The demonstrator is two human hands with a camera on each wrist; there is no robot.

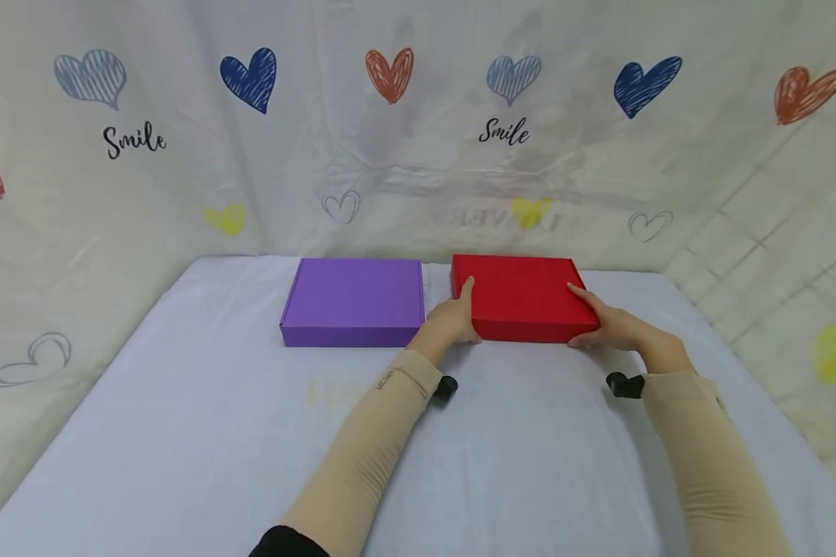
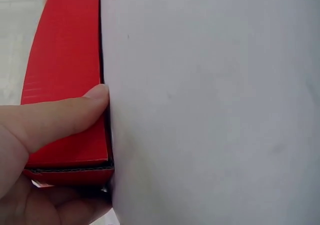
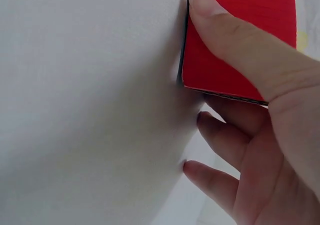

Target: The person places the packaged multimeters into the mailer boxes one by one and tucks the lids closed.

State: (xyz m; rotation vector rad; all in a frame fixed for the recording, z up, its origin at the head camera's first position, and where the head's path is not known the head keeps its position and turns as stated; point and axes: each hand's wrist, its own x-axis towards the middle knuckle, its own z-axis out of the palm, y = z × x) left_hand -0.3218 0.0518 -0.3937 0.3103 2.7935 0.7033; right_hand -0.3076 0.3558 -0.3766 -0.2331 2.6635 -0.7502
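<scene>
A closed red cardboard box (image 1: 528, 288) lies flat near the far edge of the table. My left hand (image 1: 451, 319) grips its left front corner. In the left wrist view the thumb (image 2: 70, 117) presses the front face, with the other fingers around the left end and partly hidden. At the opposite end, my right hand (image 1: 616, 326) holds the right front corner. Its thumb (image 3: 240, 37) lies across the front face in the right wrist view, while the lower fingers spread near the cloth. Beside the red box, to the left, lies a closed purple box (image 1: 358, 294).
White cloth (image 1: 515, 456) covers the table. Behind it hangs a pale curtain (image 1: 418, 139) printed with hearts and "Smile". A small black device (image 1: 446, 388) sits at the left wrist, and another black device (image 1: 625, 385) at the right.
</scene>
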